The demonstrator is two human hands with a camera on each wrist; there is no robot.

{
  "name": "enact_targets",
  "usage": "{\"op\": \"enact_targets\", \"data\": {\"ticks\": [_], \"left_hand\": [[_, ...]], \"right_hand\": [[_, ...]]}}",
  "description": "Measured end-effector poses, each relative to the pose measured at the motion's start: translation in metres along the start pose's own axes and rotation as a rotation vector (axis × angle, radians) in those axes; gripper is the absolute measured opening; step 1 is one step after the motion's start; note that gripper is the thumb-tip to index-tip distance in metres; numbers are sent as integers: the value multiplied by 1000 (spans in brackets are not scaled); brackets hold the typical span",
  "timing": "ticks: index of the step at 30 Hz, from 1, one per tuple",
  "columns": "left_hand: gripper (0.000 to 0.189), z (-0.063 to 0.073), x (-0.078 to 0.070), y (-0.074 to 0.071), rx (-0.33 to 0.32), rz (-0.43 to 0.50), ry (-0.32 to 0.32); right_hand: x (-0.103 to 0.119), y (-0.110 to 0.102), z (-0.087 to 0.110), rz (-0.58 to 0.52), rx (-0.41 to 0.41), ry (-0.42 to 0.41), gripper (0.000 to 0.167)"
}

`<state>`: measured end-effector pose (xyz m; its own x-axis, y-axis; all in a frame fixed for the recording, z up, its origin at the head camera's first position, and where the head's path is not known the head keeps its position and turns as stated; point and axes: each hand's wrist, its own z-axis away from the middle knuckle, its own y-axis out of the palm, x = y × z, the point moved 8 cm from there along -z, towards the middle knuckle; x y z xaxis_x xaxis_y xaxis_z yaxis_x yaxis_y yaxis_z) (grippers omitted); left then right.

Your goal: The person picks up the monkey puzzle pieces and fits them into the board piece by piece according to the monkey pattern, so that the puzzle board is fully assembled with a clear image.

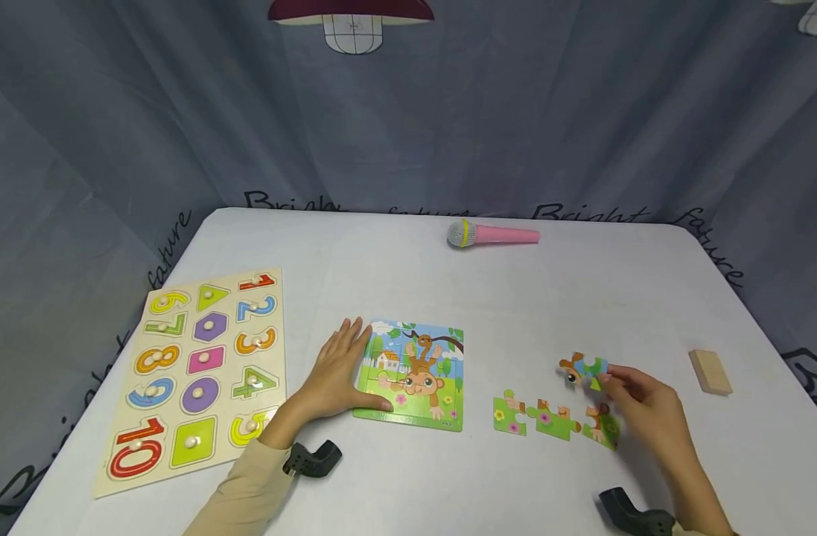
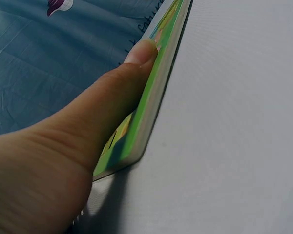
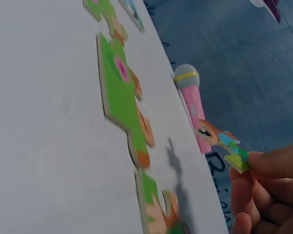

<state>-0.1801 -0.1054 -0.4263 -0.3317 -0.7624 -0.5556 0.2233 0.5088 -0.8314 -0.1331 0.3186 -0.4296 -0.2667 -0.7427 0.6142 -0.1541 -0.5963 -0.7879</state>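
Observation:
A square monkey jigsaw board (image 1: 418,376) lies near the middle of the table. My left hand (image 1: 337,372) rests along its left side with spread fingers, the thumb (image 2: 122,73) lying over the front edge. My right hand (image 1: 646,406) pinches a jigsaw piece (image 1: 587,369) by its right end; this piece shows an eye, blue and green, and is lifted above the table in the right wrist view. Below it lie three loose green pieces in a row: a left piece (image 1: 510,414), a middle piece (image 1: 553,421) and a right piece (image 1: 601,426).
A wooden number-and-shape board (image 1: 230,406) lies at the left. The pink toy microphone (image 1: 505,234) is by the far edge, and a small wooden block (image 1: 710,372) sits at the right. Grey cloth (image 1: 515,112) hangs behind the white table (image 1: 354,260).

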Motion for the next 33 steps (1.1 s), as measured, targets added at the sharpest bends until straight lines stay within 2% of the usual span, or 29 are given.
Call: {"op": "enact_targets", "data": {"ticks": [3, 7, 13, 20, 23, 26, 33], "left_hand": [[122, 0, 0, 0, -1, -3, 3], [123, 0, -1, -1, -2, 0, -1], [123, 0, 0, 0, -1, 4, -7], [123, 0, 0, 0, -3, 4, -4], [123, 0, 1, 0, -3, 0, -1], [123, 0, 1, 0, -4, -4, 0], [123, 0, 0, 0, -9, -11, 3]], "right_hand": [[8, 9, 1, -113, 41, 13, 51], [44, 19, 9, -230, 147, 29, 47], [96, 45, 16, -284, 271, -24, 37], [135, 82, 19, -398, 426, -31, 30], [147, 95, 20, -405, 460, -57, 25], [154, 105, 19, -385, 460, -89, 22], [156, 121, 20, -368, 447, -15, 18]]}}
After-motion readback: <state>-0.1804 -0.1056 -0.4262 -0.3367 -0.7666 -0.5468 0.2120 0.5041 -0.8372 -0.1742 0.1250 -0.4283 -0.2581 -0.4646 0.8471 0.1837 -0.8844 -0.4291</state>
